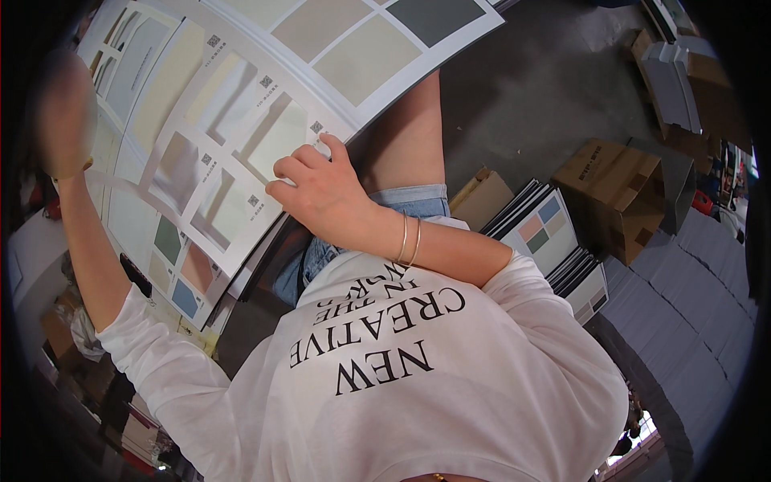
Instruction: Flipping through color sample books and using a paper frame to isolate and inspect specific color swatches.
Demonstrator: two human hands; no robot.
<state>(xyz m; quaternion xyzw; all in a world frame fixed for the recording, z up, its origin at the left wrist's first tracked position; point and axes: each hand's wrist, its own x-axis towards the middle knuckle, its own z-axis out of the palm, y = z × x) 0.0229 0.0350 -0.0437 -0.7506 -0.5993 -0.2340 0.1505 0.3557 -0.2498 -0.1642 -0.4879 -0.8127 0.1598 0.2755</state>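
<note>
Pale swatch sheet (241, 153) under right grip (321, 193)

The person wears a loose white long-sleeved cotton shirt (450, 386) with black block lettering, pale blue frayed denim shorts (401, 205), and two thin gold bangles (409, 239) on the right wrist.

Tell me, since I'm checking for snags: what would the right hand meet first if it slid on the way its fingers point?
Probably nothing new: the right hand already rests on the sample board, fingertips pointing up-left across its pale colour swatches. Depth is unclear.
</note>
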